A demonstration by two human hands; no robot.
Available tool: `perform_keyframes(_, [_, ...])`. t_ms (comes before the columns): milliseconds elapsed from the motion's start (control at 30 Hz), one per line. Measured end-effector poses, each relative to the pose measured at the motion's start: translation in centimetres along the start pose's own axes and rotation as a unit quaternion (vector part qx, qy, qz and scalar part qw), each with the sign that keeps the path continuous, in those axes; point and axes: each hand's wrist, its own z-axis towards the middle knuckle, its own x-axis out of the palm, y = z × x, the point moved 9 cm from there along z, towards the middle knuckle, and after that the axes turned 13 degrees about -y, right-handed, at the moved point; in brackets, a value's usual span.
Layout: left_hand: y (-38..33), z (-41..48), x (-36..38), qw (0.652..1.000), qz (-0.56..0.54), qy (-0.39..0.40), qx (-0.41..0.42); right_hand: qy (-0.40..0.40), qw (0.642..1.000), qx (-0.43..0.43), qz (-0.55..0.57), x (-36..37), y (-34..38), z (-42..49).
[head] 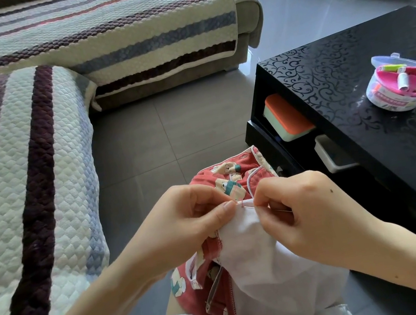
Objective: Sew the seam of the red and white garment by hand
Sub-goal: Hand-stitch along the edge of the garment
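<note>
The red and white garment (257,272) hangs over my lap, its white lining facing up and its red bear-printed side showing at the top and left. My left hand (184,221) pinches the seam edge between thumb and fingers. My right hand (299,211) pinches a thin needle (250,206) stuck through the seam right beside my left thumb. The needle's far end shows between my right fingers. No thread can be made out.
A black glossy coffee table (352,80) stands at the right, carrying a round sewing kit (403,84) with thread spools. An orange-lidded box (287,117) sits in its shelf. A striped quilted sofa (26,172) fills the left and back, with grey tiled floor (168,122) between.
</note>
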Motion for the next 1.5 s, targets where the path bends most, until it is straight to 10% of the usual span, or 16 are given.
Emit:
perform_keyframes(433, [0.3,0.3,-0.1,0.999,0.028,-0.02,-0.031,0.01,0.983,0.09,0.158,0.0,-1.6,-0.1])
perform_keyframes(1133, [0.5,-0.1,1.7,0.986,-0.133,0.027,-0.092,0.058,0.814,0.296,0.497,3.9,-3.2,-1.7])
perform_keyframes(1500, [0.1,0.5,1.6,0.987,-0.14,-0.002,-0.08,0.009,0.888,0.228,0.399,2.5,-4.2,-1.6])
